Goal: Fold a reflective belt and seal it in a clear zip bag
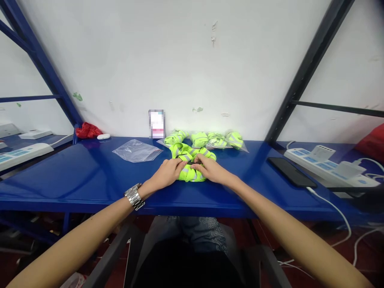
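A bundle of neon-yellow reflective strap (192,175) with silver stripes lies loosely looped on the blue table, in front of me. My left hand (168,173) grips its left side, thumb and fingers closed on the band. On the opposite side my right hand (212,170) pinches the strap with bent fingers. A dark part shows between the two hands, too small to make out. Behind the bundle, several folded yellow straps in clear bags (199,140) lie in a row by the wall. An unfilled clear plastic bag (136,151) lies flat to the left.
A phone (157,124) leans upright against the wall. At the right lie a black phone (291,172) on a white cable and a power strip (333,166). A red cloth (88,131) and a white case (103,137) are at the back left. Metal posts flank the table.
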### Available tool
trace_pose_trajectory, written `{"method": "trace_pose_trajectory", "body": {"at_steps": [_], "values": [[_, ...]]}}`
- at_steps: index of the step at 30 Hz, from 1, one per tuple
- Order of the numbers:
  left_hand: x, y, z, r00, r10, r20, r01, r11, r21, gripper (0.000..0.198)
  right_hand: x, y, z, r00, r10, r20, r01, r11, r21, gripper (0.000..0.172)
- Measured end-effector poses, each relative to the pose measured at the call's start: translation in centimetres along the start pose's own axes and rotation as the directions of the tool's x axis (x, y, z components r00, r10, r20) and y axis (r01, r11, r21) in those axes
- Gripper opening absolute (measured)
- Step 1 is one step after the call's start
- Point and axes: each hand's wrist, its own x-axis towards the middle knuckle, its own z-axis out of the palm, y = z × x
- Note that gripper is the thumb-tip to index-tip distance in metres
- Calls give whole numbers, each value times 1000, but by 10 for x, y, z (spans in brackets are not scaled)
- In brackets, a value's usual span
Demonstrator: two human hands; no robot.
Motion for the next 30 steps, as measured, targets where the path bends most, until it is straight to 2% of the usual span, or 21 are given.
{"method": "trace_pose_trajectory", "body": {"at_steps": [2, 4, 6, 8, 11, 13, 15, 17, 19, 22, 24, 27, 30], "values": [[11, -7, -1, 995, 6, 95, -7, 1000, 11, 51, -4, -6, 9, 992, 80, -95, -97, 979, -181, 21], [20, -12, -1, 985, 18, 170, -25, 999, 42, 52, -12, -14, 14, 983, 115, -145, -162, 912, -377, 24], [24, -14, 0, 976, 19, 215, -39, 995, 90, 51, -22, -19, 14, 984, 70, -163, -142, 863, -484, 32], [23, -13, 1, 977, -22, 212, -12, 988, 154, 47, -33, -20, 11, 989, -50, -143, -31, 857, -514, 35], [16, -5, 0, 987, -93, 133, 57, 966, 253, 47, -43, -15, 7, 978, -195, -78, 133, 864, -485, 43], [10, 1, -1, 991, -100, 85, 68, 947, 313, 49, -43, -9, 6, 974, -223, -38, 182, 873, -452, 49], [6, 5, -1, 995, -87, 41, 66, 928, 367, 51, -38, -4, 6, 972, -234, -6, 209, 881, -423, 43], [0, 7, -1, 1000, -14, 4, 11, 915, 403, 50, -32, 1, 6, 973, -229, 17, 217, 891, -399, 36], [-6, 6, 1, 990, 142, -17, -123, 905, 407, 48, -26, 5, 3, 977, -211, 24, 205, 904, -376, 34], [-19, 0, 3, 930, 356, -89, -319, 903, 288, 43, -19, 9, -5, 980, -197, 20, 193, 928, -317, 32], [-25, -6, 1, 905, 399, -148, -379, 914, 148, 39, -14, 11, -11, 982, -188, 31, 190, 950, -248, 33], [-26, -11, -3, 920, 355, -166, -362, 932, -11, 36, -6, 11, -17, 989, -130, 73, 138, 982, -127, 42], [-18, -13, -4, 968, 205, -145, -220, 971, -97, 30, -4, 8, -13, 996, -4, 92, 4, 1000, 5, 46]]}}
